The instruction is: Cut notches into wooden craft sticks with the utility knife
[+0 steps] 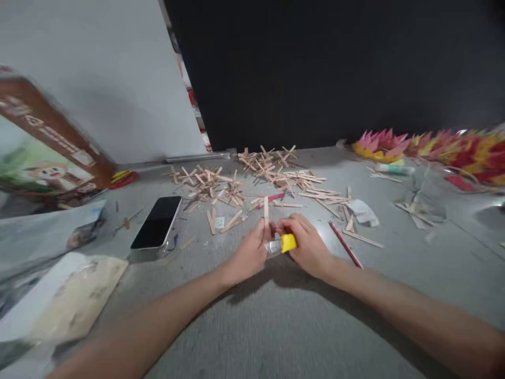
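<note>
My left hand is closed, pinching a wooden craft stick that points up and away from me. Close beside it, my right hand curls around a small clear tube with a yellow end; its exact kind is hard to make out. The clear part reaches left, in front of my left fingertips. Beyond my hands lie loose craft sticks and a red pen-like stick. A dark red pencil rests to the right of my right hand.
Piles of joined sticks stand toward the back by a black panel. A phone and packets lie left, near a printed box. Right are crumpled tissue, a glue stick and pink-yellow paper pieces.
</note>
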A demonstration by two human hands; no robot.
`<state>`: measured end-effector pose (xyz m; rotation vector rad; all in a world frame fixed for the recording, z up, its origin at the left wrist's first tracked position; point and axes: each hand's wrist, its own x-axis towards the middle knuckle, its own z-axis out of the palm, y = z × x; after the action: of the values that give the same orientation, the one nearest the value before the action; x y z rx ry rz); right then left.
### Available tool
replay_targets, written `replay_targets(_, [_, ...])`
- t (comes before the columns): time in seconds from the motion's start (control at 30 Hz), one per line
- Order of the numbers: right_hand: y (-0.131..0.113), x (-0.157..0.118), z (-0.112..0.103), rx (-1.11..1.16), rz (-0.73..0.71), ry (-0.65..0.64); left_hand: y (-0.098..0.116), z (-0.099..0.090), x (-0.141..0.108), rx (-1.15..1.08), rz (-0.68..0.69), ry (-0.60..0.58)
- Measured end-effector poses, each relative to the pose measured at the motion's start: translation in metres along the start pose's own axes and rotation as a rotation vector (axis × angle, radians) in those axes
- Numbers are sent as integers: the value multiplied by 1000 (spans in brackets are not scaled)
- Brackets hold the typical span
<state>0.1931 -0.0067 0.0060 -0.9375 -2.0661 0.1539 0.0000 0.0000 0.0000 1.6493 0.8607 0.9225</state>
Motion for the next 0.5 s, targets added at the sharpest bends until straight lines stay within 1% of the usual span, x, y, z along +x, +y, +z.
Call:
replay_targets(0.1, [0, -3, -1, 4, -33, 40, 0, 1, -2, -6, 2, 20])
replay_targets(0.17, [0, -3, -3, -21, -62, 54, 0, 1, -3, -9, 16, 10])
replay_targets(0.23, [-1, -3, -4, -63, -90, 43, 0, 1, -3, -14, 42, -22])
replay_targets(0.33, [-1, -1, -6, -112, -129, -10, 2, 1, -4, -18, 72, -65])
replay_targets(0.4, [-1, 0, -6, -128, -168, -31, 4, 0, -4, -4, 65, -63])
replay_targets(0.5, [0, -1, -6, -92, -218, -16, 8, -1, -5, 28, 36, -45])
